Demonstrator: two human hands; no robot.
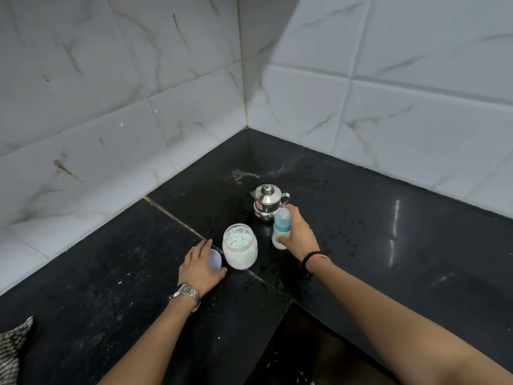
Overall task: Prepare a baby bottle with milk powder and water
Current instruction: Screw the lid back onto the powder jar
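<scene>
A baby bottle [281,227] with a blue collar and clear cap stands on the black counter [388,245], with milky liquid in it. My right hand [298,232] grips its body from the right. An open glass jar [240,250] of white milk powder, with a pale scoop inside, stands just left of the bottle. My left hand [201,266] holds the jar's pale round lid [216,259] on the counter, left of the jar. A small steel kettle [267,202] with its lid on stands behind the bottle.
White marble-look tiled walls [138,107] meet in a corner behind the counter. Water drops and a wet patch [244,173] lie near the kettle. A striped cloth [14,348] shows at the lower left. The counter's inner edge [291,301] steps down near me.
</scene>
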